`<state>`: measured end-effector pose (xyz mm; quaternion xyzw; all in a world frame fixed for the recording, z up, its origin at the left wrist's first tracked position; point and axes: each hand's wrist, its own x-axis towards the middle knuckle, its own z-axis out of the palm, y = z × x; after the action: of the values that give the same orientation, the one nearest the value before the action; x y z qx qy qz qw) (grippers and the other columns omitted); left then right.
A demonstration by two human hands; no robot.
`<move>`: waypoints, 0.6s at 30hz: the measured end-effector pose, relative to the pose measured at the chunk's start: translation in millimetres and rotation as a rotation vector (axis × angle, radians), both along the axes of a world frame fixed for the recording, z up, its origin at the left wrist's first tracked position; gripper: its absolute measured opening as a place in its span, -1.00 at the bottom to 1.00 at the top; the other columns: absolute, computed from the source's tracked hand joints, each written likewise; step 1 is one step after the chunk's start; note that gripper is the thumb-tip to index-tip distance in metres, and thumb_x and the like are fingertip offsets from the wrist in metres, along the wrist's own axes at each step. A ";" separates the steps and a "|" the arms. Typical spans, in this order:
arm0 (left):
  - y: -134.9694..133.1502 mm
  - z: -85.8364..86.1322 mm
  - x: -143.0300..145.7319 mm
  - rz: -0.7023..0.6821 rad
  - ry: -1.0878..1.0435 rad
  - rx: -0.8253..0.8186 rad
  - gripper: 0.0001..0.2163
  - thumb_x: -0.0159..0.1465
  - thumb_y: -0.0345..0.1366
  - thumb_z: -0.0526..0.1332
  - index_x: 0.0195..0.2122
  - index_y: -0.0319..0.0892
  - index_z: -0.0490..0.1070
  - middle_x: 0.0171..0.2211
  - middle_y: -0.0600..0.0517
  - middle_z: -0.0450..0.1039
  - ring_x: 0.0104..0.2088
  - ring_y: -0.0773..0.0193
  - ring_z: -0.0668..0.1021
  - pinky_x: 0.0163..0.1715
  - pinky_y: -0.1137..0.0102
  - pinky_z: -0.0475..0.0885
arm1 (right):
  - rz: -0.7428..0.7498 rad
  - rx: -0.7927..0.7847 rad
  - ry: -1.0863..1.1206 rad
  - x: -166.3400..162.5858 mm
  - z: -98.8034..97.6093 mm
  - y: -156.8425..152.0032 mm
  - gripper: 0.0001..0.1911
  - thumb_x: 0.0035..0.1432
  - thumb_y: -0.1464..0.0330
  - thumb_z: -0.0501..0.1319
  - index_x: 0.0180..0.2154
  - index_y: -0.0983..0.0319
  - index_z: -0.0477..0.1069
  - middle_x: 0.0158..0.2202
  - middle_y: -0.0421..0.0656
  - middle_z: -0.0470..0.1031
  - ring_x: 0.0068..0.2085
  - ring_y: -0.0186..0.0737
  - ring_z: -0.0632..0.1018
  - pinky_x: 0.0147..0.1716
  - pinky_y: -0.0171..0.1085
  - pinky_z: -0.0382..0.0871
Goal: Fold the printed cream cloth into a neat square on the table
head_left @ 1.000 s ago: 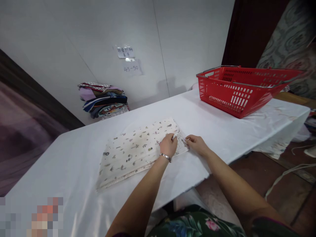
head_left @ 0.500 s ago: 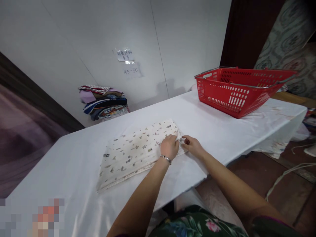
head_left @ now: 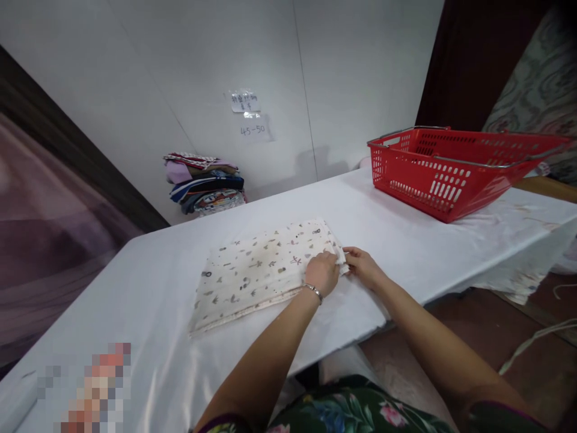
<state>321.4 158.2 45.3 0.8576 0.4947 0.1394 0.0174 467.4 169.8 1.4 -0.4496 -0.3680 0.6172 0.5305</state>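
Note:
A folded white cloth printed with small plants and animals lies flat on the white-covered table. Its layered edges show along the near side and at the right end. My left hand, with a bracelet at the wrist, rests on the right end, its fingers curled over the cloth there. Just beyond it, my right hand pinches the cloth's right edge between thumb and fingers. Parts of that edge are hidden behind my fingers.
A red plastic basket with metal handles stands at the back right of the table. Behind the far edge, a stack of folded clothes sits by the wall. Handwritten paper signs hang above. A white cord lies on the floor at right.
The view has shifted, so everything appears slightly farther right. My right fingers have closed on the cloth's right edge, where they looked looser before. The left hand stays on the cloth.

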 end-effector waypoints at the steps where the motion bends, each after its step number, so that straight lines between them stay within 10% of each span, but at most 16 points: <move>1: -0.9 -1.4 1.7 -0.002 -0.003 -0.011 -0.86 0.18 -0.40 0.04 -0.26 -0.17 0.34 -0.23 -0.06 0.38 -0.19 0.19 0.41 -0.24 0.34 0.30 | 0.005 -0.016 0.018 0.1 0.6 0.0 -0.63 -0.24 0.39 0.30 -0.29 0.23 0.31 -0.58 -0.30 0.35 -0.60 -0.39 0.36 -0.61 -0.36 0.28; 18: -0.3 -0.8 0.9 0.008 -0.117 -0.114 -0.71 0.19 -0.18 0.08 -0.07 -0.08 0.31 -0.16 0.00 0.42 -0.15 0.20 0.45 -0.20 0.38 0.30 | 0.055 -0.020 0.156 4.0 7.2 -3.2 -0.68 -0.19 0.48 0.30 -0.28 0.24 0.36 -0.50 -0.23 0.46 -0.52 -0.35 0.46 -0.54 -0.35 0.38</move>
<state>322.4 157.9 44.4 0.8437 0.5032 0.1610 0.0944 471.4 166.6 8.6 -0.3951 -0.3316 0.6683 0.5360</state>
